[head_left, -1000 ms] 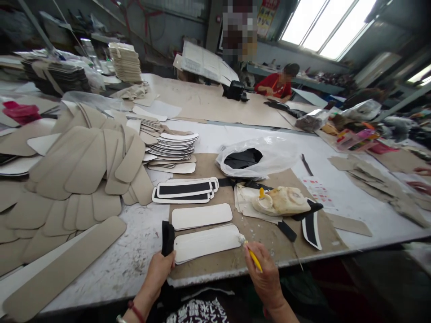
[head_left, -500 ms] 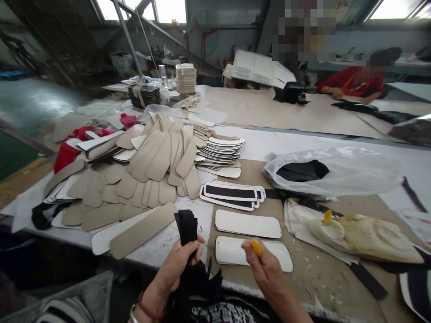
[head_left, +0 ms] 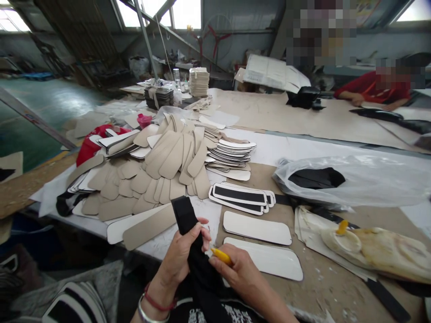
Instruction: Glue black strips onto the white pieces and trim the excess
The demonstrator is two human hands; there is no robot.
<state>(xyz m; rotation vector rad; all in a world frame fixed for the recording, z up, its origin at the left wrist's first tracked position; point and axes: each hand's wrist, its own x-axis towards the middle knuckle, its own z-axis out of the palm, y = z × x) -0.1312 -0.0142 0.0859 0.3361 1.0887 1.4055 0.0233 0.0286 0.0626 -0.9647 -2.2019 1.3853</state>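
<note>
My left hand (head_left: pixel 183 253) is closed around a bundle of black fabric strips (head_left: pixel 184 215), which stand up above the thumb and hang down toward my lap. In my right hand (head_left: pixel 237 267) is a small yellow-handled tool (head_left: pixel 221 256), pinched between thumb and fingers, its tip close to the strips and my left fingertips. What kind of tool it is I cannot make out. Just beyond my right hand lie two white rounded panels, the nearer one (head_left: pixel 269 260) partly behind the hand and the farther one (head_left: pixel 257 228) in full view. Behind them are white panels with black strips (head_left: pixel 240 195).
Beige and white panels (head_left: pixel 158 157) form a big heap at left, beside a neat stack (head_left: pixel 232 154). A clear plastic bag (head_left: pixel 377 179) with black material lies at right, near a stained yellowish container (head_left: pixel 390 249). Across the table is a person in red (head_left: pixel 373 87).
My right hand has moved left, bringing the yellow-handled tool up to the black strips. My left hand still grips the strips, which now lean left. The view has shifted slightly left.
</note>
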